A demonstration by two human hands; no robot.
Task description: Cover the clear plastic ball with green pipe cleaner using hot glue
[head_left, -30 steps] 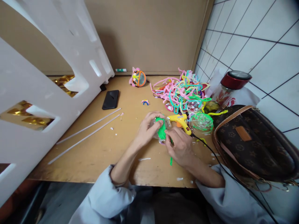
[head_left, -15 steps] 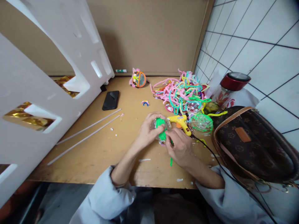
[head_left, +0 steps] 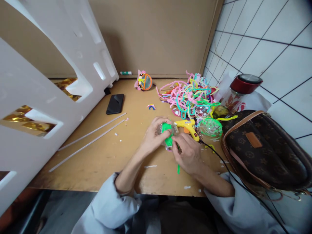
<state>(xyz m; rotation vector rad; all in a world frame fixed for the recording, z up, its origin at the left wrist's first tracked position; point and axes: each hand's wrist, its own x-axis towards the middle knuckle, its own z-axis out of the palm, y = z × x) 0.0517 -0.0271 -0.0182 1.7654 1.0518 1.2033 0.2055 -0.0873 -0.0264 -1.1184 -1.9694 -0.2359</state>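
Note:
My left hand [head_left: 156,135] is closed around a clear plastic ball [head_left: 174,129] with a band of bright green pipe cleaner [head_left: 167,134] across its front. Pinched in the fingers of my right hand [head_left: 187,151] is a green pipe cleaner strip, whose loose end [head_left: 178,169] hangs below the palm. The right fingertips meet the ball's lower right side. Just beyond my right hand lies a yellow glue gun [head_left: 188,126], its black cord running toward the lower right. Part of the ball is hidden by my left fingers.
A tangled pile of coloured pipe cleaners [head_left: 190,94] and a green-streaked clear ball [head_left: 210,128] lie right. Beyond are a red-lidded bottle [head_left: 246,84] and brown handbag [head_left: 268,149]. Left are a phone [head_left: 115,104], white sticks [head_left: 90,144] and white foam [head_left: 80,52]. A decorated ball [head_left: 143,81] sits behind.
Both hands stay almost in place, still on the ball and the green strip. Only a very slight shift of the view shows.

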